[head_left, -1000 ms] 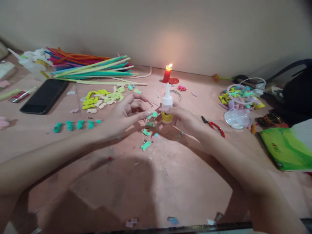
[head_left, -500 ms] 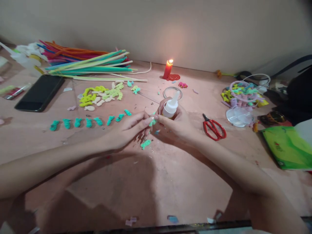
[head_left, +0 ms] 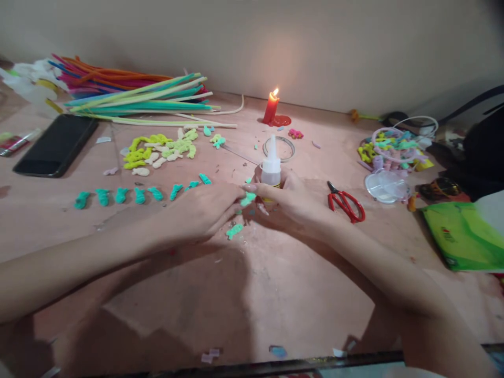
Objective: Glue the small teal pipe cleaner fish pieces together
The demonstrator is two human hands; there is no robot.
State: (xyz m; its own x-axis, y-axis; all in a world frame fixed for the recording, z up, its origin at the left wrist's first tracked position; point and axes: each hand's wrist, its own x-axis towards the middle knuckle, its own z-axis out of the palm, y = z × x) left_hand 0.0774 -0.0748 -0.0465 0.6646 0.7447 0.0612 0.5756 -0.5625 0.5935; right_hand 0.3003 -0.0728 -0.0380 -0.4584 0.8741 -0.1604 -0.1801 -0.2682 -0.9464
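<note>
My left hand (head_left: 205,210) lies low on the pink table (head_left: 244,294), fingers pinched on a small green fuzzy piece (head_left: 248,199). My right hand (head_left: 293,202) is wrapped round a small white glue bottle (head_left: 271,164) that stands upright, nozzle up, and its fingertips meet the same green piece. Another green piece (head_left: 234,230) lies on the table just below both hands. A row of several teal twisted pieces (head_left: 137,194) runs to the left of my left hand.
A lit red candle (head_left: 271,107) burns at the back by the wall. Red scissors (head_left: 345,203) lie right of my right hand. A pile of pipe cleaners (head_left: 134,97), a black phone (head_left: 55,146), yellow-green pieces (head_left: 161,149), a clear lid (head_left: 284,147), a green packet (head_left: 464,236).
The bottle went from tilted to upright on the table. Both hands dropped lower to the surface, still joined at the green piece. The view shifted slightly downward.
</note>
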